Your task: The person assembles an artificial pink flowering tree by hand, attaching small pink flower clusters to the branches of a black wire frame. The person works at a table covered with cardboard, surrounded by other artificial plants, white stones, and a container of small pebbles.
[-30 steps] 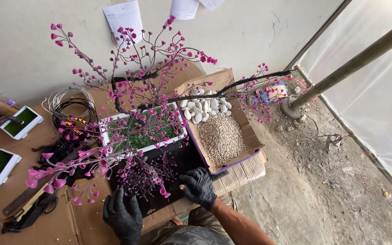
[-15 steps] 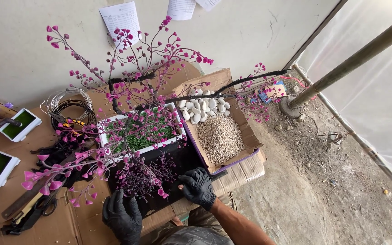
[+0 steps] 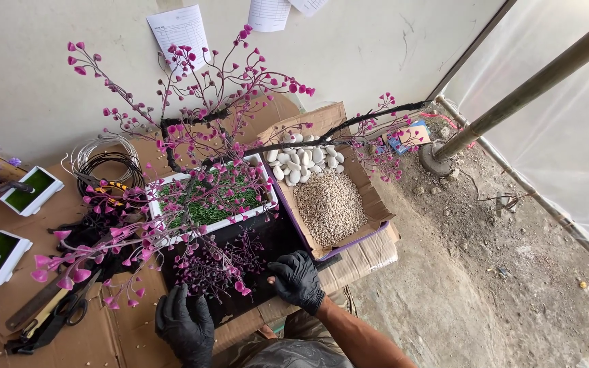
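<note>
We list: cardboard box [image 3: 366,197] holding white pebbles [image 3: 305,163] and fine gravel [image 3: 328,204]; coiled wire [image 3: 107,163]; two small white planters [image 3: 32,191] with green tops; scissors [image 3: 56,317]; bamboo pole [image 3: 533,88]; papers [image 3: 178,27] on the wall.

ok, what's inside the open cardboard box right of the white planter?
The cardboard box holds white pebbles at its far end and a heap of fine tan gravel nearer the person. Pink-budded branches cover part of the pebbles; the box floor is hidden.

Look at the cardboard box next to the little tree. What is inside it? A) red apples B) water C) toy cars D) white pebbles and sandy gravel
D: the cardboard box holds a cluster of white pebbles at its far end and a heap of tan gravel nearer the person.
</note>
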